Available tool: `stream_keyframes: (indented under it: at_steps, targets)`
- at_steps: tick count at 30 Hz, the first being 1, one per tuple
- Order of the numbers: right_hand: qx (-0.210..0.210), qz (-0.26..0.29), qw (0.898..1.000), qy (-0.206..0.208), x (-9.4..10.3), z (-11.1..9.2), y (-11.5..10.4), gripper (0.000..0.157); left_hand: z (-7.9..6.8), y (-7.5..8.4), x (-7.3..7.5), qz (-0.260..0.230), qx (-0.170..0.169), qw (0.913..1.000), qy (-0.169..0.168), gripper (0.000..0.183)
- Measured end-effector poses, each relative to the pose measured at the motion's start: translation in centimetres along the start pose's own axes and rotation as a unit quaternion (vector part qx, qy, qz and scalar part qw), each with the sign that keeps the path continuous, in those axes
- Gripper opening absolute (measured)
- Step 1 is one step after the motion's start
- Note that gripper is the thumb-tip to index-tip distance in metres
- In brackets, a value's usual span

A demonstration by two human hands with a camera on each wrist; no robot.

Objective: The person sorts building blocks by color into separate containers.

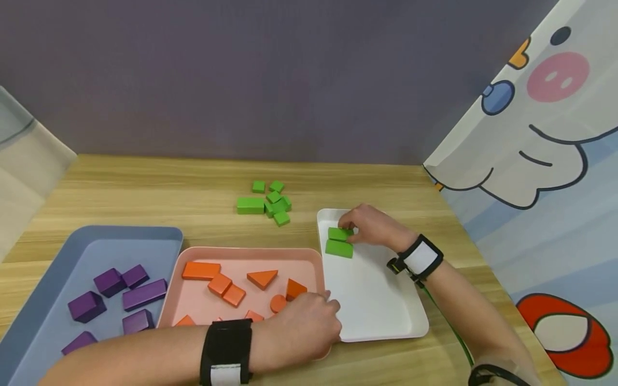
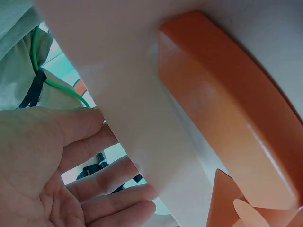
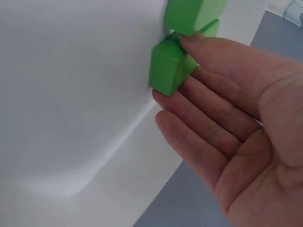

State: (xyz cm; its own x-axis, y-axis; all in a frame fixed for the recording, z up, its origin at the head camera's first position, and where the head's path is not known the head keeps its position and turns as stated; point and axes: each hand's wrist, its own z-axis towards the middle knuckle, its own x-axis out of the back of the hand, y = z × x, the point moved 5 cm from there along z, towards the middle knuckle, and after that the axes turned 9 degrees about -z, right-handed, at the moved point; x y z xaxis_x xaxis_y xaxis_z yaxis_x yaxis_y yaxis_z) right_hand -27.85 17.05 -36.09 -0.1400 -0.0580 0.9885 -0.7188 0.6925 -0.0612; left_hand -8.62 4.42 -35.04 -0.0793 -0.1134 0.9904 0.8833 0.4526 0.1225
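Note:
In the head view my right hand (image 1: 374,228) reaches into the white tray (image 1: 376,316). It pinches the farther of two green blocks (image 1: 340,234) between thumb and fingers. The nearer green block (image 1: 339,249) lies right alongside. In the right wrist view the thumb goes into the gap between the blocks, and fingers lie on the held block's (image 3: 163,68) other side. My left hand (image 1: 301,324) is at the right rim of the pink tray (image 1: 270,254). The left wrist view shows its relaxed fingers (image 2: 104,184) by that tray's edge, beside a long orange block (image 2: 213,123).
Several orange blocks (image 1: 234,295) lie in the pink tray. A blue tray (image 1: 130,236) at left holds several purple blocks (image 1: 145,294). Beyond the trays, several loose green blocks (image 1: 250,205) sit on the wooden table (image 1: 145,193). A grey panel (image 1: 241,80) closes off the back.

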Motion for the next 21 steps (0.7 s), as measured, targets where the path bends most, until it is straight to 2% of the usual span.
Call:
stream_keyframes:
  at_steps: [5,9,12,16,21]
  targets:
    - [0.006,-0.001,1.000,0.029,2.1,0.2,-0.4,0.026,0.0,-0.2,0.0,-0.020,-0.002,0.9998,-0.009,0.012]
    - [0.036,-0.007,0.997,0.067,4.2,1.2,-1.7,0.028,0.0,-0.1,0.0,-0.022,-0.001,0.9997,-0.009,0.011]
    - [0.064,-0.018,0.995,0.080,5.3,2.4,-3.1,0.026,0.0,-0.1,0.0,-0.019,0.001,0.9998,-0.011,0.010]
    - [0.097,-0.036,0.992,0.072,5.9,4.3,-5.3,0.026,0.1,-0.1,0.0,-0.020,0.001,0.9997,-0.014,0.010]
    - [0.130,-0.034,0.990,0.044,5.2,6.7,-7.1,0.030,0.1,0.0,0.0,-0.017,-0.003,0.9998,-0.008,0.011]
